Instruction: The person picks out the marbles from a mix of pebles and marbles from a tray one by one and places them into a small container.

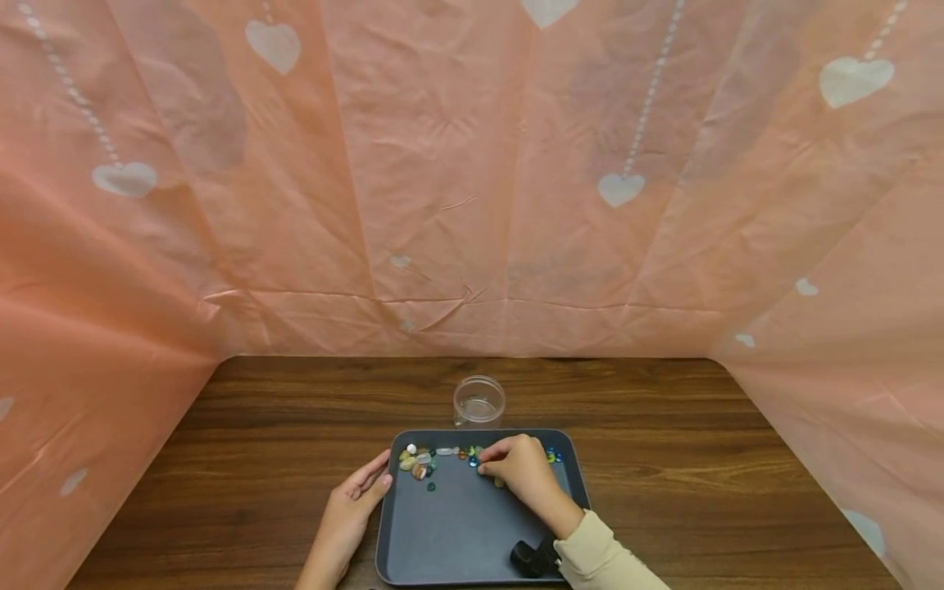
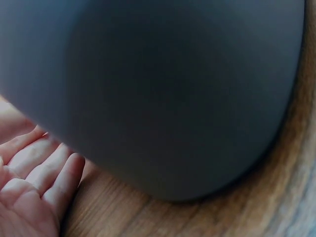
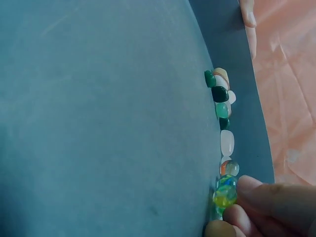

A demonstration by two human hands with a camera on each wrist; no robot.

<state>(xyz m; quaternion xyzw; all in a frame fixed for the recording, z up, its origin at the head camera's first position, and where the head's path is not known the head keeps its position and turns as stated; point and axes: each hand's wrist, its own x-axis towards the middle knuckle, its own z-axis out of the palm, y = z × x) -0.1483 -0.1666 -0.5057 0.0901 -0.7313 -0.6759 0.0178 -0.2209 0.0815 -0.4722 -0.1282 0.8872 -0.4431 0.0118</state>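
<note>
the right hand [image 1: 516, 469] reaches over the far edge of the dark grey plastic tray [image 1: 457, 533] on the wooden table [image 1: 221, 442], its fingertips [image 3: 256, 190] pinching a yellow-green glass marble [image 3: 225, 195] at the end of a row of coloured stones and beads [image 3: 221, 106] along the tray's far wall. the left hand [image 1: 354, 504] lies relaxed with straight fingers against the tray's left rim, holding nothing. a clear round plastic jar [image 1: 479, 401] stands just beyond the tray, and a pink heart-printed sheet [image 1: 472, 180] walls in the table.
</note>
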